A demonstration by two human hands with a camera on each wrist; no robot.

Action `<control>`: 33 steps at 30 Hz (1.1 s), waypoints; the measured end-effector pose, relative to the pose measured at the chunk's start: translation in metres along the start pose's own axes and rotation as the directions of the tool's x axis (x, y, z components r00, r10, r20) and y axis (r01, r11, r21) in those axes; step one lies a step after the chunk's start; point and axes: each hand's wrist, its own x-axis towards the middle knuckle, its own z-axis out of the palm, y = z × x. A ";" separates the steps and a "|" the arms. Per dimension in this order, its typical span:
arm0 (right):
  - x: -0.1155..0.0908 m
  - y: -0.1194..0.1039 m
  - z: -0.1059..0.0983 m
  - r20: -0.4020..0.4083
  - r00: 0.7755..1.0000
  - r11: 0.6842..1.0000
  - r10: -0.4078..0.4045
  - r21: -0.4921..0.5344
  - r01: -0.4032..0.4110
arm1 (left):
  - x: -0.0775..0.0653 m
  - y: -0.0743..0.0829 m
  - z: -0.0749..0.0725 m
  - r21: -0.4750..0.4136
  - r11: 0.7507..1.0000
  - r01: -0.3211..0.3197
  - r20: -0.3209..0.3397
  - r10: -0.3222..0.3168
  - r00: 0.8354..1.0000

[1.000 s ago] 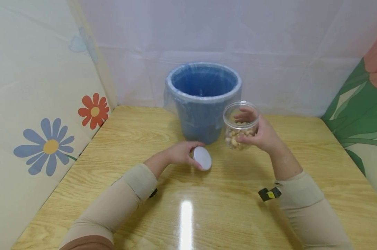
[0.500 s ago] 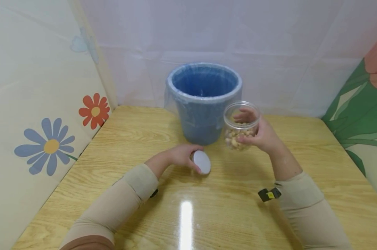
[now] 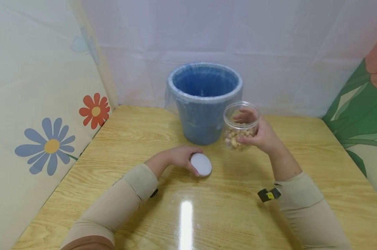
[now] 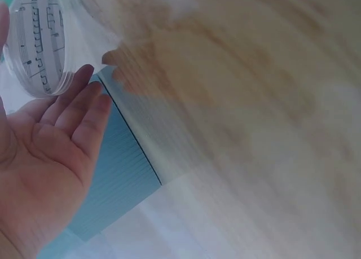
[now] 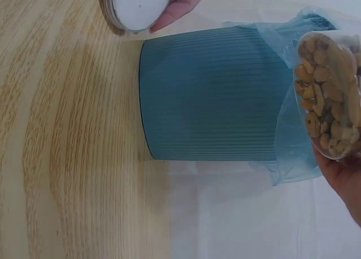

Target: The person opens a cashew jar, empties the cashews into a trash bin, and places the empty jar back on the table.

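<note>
My left hand (image 3: pixel 183 158) holds a round white jar lid (image 3: pixel 201 164) by its edge, thumb on the near side and fingers on the far side, low over the table. In the left wrist view the lid (image 4: pixel 40 42) shows a clear rim and printed music notes. Its exact contact with the table cannot be told. My right hand (image 3: pixel 263 133) grips a clear plastic jar (image 3: pixel 241 126), uncovered and raised before the bin's right side. Tan nuts, cashews among them, fill its lower part, seen through the wall in the right wrist view (image 5: pixel 327 95).
A blue ribbed bin (image 3: pixel 201 119) with a clear plastic liner over its rim stands at the back of the wood-grain table (image 3: pixel 138 132). Behind it hangs a pale wall sheet (image 3: pixel 138 80). Flower-printed panels (image 3: pixel 51 146) flank both sides.
My left hand has lowered the lid toward the table, and the lid has turned flatter, its white face more upward. The right hand and jar have barely moved.
</note>
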 end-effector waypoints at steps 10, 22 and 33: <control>0.001 -0.001 0.003 0.002 1.000 0.999 -0.009 0.046 0.009 | 0.001 0.000 0.001 0.084 0.996 -0.028 -0.003 0.028 1.000; 0.001 0.001 0.001 0.016 1.000 0.999 -0.007 0.038 0.007 | -0.002 0.007 0.003 0.180 0.982 -0.056 0.025 0.052 0.998; 0.000 0.002 0.000 0.017 1.000 0.999 -0.016 0.050 0.015 | -0.003 0.009 0.002 0.196 0.980 -0.040 0.052 0.030 0.998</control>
